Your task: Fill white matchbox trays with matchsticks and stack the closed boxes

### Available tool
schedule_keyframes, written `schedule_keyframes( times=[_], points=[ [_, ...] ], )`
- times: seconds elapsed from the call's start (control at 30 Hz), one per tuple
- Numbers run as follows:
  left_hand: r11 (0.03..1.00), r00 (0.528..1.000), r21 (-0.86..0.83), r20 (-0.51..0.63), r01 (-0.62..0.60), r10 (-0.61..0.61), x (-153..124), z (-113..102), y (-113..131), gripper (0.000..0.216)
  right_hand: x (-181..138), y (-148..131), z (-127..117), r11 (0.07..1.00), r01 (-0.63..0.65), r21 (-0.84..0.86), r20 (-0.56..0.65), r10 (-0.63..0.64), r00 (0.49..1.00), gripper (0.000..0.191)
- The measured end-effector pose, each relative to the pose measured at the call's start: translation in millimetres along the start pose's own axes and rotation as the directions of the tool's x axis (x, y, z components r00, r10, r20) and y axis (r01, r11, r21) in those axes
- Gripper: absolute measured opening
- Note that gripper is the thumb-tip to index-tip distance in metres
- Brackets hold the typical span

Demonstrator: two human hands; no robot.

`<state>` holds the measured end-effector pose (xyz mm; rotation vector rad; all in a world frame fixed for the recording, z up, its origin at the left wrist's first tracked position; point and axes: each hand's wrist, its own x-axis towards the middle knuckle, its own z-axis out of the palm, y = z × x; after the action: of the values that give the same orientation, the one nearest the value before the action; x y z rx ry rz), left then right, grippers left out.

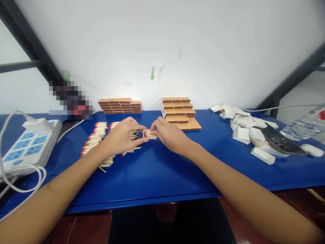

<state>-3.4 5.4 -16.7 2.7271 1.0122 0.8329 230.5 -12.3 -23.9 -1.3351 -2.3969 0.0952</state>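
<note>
A small white matchbox tray (pixel 152 137) with red-tipped matches (pixel 147 133) in it sits on the blue table. My left hand (pixel 124 135) holds the tray's left end between thumb and forefinger. Over the right end, my right hand (pixel 169 134) has its fingertips pinched together on the matches inside. Loose matches lie in rows to the left: one long row (pixel 93 139) in full view, others partly hidden behind my left hand and forearm.
Stacked matchboxes (pixel 119 105) stand at the wall, with a stepped stack (pixel 179 112) right of them. White empty trays (pixel 241 123) are heaped at right beside a dark phone-like slab (pixel 281 140) and plastic bottle (pixel 303 125). A power strip (pixel 30 145) with cables lies left.
</note>
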Motion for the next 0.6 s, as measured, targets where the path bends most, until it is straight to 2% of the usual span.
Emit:
schedule_keyframes(
  times=[0.27, 0.5, 0.6],
  points=[
    [1.000, 1.000, -0.013, -0.005, 0.010, -0.010, -0.2, 0.9, -4.1, 0.043, -1.5, 0.8, -0.7, 0.995, 0.005, 0.095, 0.004, -0.005, 1.000, 0.014],
    [0.996, 0.995, -0.032, -0.052, 0.081, -0.082, 0.0, 2.2, -5.5, 0.039, -2.4, 7.6, -8.0, 0.988, 0.013, 0.157, -0.117, 0.005, 0.993, 0.011],
    [0.996, 0.996, -0.046, -0.046, 0.080, -0.082, -0.3, 1.8, -3.1, 0.038, -2.0, 8.9, -6.6, 0.986, 0.008, 0.168, -0.124, 0.013, 0.992, 0.010]
  ],
)
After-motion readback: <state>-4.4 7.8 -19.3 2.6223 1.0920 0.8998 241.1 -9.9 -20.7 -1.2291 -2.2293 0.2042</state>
